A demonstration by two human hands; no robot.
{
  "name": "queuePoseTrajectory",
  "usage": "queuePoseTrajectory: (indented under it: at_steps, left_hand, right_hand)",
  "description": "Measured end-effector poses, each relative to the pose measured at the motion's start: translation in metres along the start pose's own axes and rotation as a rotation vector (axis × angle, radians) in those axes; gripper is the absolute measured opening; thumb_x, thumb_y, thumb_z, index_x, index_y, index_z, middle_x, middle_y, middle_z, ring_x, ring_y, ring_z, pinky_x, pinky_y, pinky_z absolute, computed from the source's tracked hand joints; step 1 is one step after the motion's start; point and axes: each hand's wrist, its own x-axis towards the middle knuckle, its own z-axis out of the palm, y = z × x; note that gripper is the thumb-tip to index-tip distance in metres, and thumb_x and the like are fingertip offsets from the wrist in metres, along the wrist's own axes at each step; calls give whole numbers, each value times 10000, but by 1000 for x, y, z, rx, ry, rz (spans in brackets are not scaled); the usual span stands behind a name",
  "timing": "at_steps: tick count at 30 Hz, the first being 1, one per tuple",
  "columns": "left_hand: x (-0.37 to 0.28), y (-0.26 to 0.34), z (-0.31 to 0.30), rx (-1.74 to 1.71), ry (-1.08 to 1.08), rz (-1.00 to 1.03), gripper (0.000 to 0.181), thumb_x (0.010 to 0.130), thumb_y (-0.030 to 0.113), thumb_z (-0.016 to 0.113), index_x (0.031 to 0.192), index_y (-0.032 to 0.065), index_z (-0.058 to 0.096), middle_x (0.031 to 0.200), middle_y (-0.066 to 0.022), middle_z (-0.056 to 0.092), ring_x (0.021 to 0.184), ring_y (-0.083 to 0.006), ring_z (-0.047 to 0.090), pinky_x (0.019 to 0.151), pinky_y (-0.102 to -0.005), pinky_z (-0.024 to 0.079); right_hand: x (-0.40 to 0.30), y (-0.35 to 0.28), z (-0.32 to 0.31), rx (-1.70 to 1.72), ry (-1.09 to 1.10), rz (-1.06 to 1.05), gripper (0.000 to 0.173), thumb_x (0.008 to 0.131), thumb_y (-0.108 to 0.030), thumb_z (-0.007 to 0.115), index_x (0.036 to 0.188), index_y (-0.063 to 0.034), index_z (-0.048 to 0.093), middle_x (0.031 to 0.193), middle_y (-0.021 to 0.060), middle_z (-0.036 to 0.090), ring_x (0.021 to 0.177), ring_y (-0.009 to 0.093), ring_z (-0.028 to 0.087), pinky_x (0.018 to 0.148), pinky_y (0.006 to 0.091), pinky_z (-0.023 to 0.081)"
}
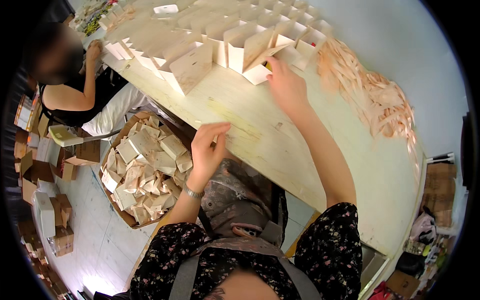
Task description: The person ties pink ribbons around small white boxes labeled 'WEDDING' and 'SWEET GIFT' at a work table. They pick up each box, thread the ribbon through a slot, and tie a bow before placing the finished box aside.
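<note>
My right hand (288, 85) reaches over the table to a small open-topped white paper box (258, 75) at the near end of a row. Its fingers and thumb pinch the box's right side, and something yellow shows just inside. More open white boxes (236, 56) stand close together behind and to the left, their tall back flaps raised. One box (191, 69) with a raised flap stands nearer the table's edge. My left hand (210, 148), with a metal watch band at the wrist, hovers by the table's front edge. It is empty, thumb and fingers apart.
Pale peach ribbons (382, 101) lie heaped along the wall side of the table (330, 150). A large carton (133, 224) full of ribboned paper boxes stands on the floor at left. Beyond it a co-worker (71, 99) sits at the table. Cardboard boxes (60, 240) line the floor.
</note>
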Motion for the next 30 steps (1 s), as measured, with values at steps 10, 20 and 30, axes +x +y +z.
queuePoseTrajectory:
  at_steps: [10, 20, 30]
  left_hand:
    - [105, -19, 86, 45, -342, 44, 538, 882, 342, 601, 1295, 23, 471, 1434, -222, 315, 1323, -351, 310, 1051, -417, 333]
    - [81, -10, 121, 331, -371, -70, 566, 922, 423, 489, 1311, 13, 454, 1386, -248, 375, 1220, -417, 386, 997, -444, 370]
    - [76, -13, 93, -439, -396, -38, 890, 681, 95, 798, 1414, 39, 296, 1390, -150, 406, 1252, -298, 418, 1070, -398, 306]
  right_hand:
    - [-89, 34, -63, 108, -101, 132, 285, 782, -197, 690, 1033, -90, 607, 1074, 58, 589, 960, 234, 595, 727, 356, 514]
    - [-98, 42, 18, 249, 281, 157, 225, 740, -72, 679, 955, -43, 617, 1080, 72, 595, 948, 279, 566, 808, 356, 489]
    - [-112, 50, -96, 86, 101, -275, 251, 611, 96, 629, 803, -59, 588, 1109, 51, 607, 1013, 263, 586, 701, 314, 525]
